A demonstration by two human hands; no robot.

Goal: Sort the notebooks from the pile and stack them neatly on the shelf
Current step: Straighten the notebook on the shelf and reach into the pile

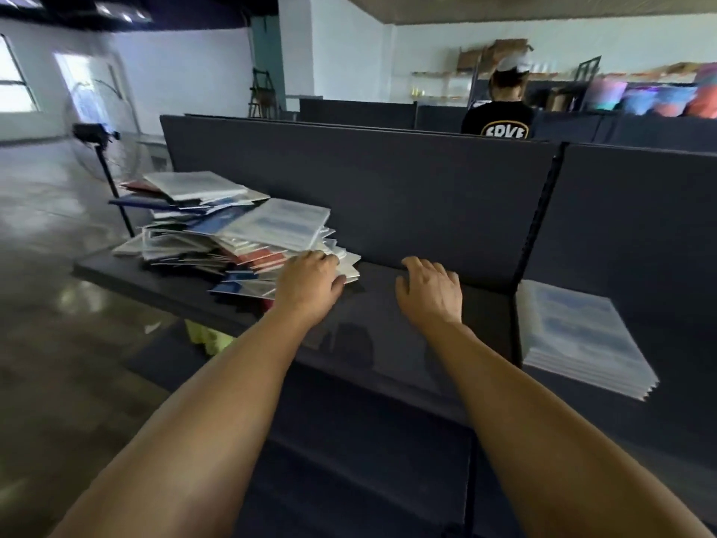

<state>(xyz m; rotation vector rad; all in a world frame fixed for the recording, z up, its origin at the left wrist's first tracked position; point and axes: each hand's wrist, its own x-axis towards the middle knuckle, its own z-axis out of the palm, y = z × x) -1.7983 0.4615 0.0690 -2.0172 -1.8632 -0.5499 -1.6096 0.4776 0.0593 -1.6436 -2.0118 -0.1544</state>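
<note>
— Where's the left hand point(310, 283)?
— On the near right edge of the messy notebook pile point(232, 231), fingers curled over the lowest covers, thumb alongside. Whether it's actually gripping one, I can't tell.
— And the right hand point(430, 291)?
— Just right of the pile, palm down over the dark shelf point(368, 343), fingers loosely bent, holding nothing.
— Anything sorted?
— A neat stack of notebooks point(582, 339) lies further right of that hand, past the upright divider point(537, 223).
— Anyone else?
— A person in a black shirt point(500, 118), far beyond both hands.
</note>
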